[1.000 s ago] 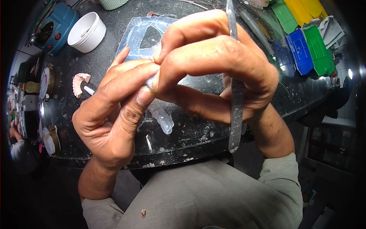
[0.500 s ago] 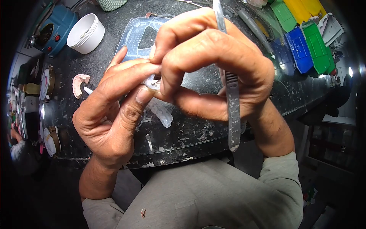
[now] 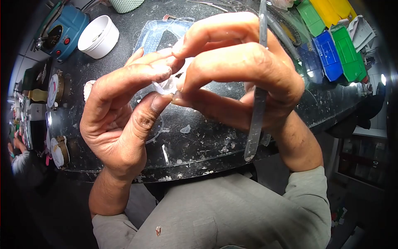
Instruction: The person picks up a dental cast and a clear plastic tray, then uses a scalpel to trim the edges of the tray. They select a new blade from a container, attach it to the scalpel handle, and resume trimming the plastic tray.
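My left hand (image 3: pixel 107 139) pinches a clear dental aligner (image 3: pixel 167 86) between its thumb and fingers, above the bench. My right hand (image 3: pixel 244 62) has its fingertips closed on the aligner's other side. A metal scalpel handle (image 3: pixel 257 116) runs through the right hand, tucked behind its bent fingers, with the lower end pointing toward me. Fingers cover much of the aligner. Behind the hands lies a clear plastic sheet (image 3: pixel 146 39) with a cut-out opening. Part of a pale dental model (image 3: pixel 88 89) shows beside my left hand.
On the black bench (image 3: pixel 199 155) are a small clear scrap (image 3: pixel 185 129) and a white strip (image 3: pixel 165 153). A white tub (image 3: pixel 98 39) and blue machine (image 3: pixel 68 29) stand at the back left. Blue (image 3: pixel 328 56) and green bins (image 3: pixel 347 54) sit right, near a grey handpiece (image 3: pixel 286 39).
The aligner's toothed length, which hung below my fingers, is now up between both hands. The scalpel handle has tilted, its upper end shifting right. The dental model is now mostly hidden.
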A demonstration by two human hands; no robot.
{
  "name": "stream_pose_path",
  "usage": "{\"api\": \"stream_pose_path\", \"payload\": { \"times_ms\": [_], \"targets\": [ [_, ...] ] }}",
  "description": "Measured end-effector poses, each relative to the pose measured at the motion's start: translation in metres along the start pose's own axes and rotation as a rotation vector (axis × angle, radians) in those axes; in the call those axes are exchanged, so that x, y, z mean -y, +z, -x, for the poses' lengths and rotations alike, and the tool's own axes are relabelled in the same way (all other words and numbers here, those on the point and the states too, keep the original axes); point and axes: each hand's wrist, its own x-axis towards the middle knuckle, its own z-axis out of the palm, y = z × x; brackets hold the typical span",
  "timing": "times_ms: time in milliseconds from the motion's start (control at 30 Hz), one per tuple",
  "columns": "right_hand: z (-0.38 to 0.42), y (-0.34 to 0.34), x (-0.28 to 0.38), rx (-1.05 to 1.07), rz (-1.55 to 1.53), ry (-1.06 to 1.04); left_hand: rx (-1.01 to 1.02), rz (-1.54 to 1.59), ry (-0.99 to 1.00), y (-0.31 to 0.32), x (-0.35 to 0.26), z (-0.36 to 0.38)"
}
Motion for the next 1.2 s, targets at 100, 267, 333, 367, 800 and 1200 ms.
{"api": "stream_pose_path", "payload": {
  "times_ms": [100,267,333,367,800,1200],
  "targets": [
    [0.000,0.000,0.000,0.000,0.004,0.003,-0.019,-0.013,-0.017,0.001,0.000,0.000],
    [-0.001,-0.001,-0.002,0.019,0.011,-0.015,-0.030,-0.058,-0.141,0.001,-0.006,0.003],
    [-0.002,-0.009,-0.003,0.067,0.003,-0.028,-0.072,-0.009,-0.190,0.005,-0.005,0.002],
    [-0.004,-0.013,-0.006,0.091,0.001,-0.055,-0.114,0.041,-0.241,0.007,-0.004,0.000],
    [-0.009,-0.048,-0.025,-0.179,0.032,0.757,0.172,-0.841,-0.217,0.005,0.007,-0.011],
    [-0.014,0.025,0.078,-0.123,-0.762,0.766,-0.397,0.201,-0.252,0.024,-0.052,0.045]
  ]
}}
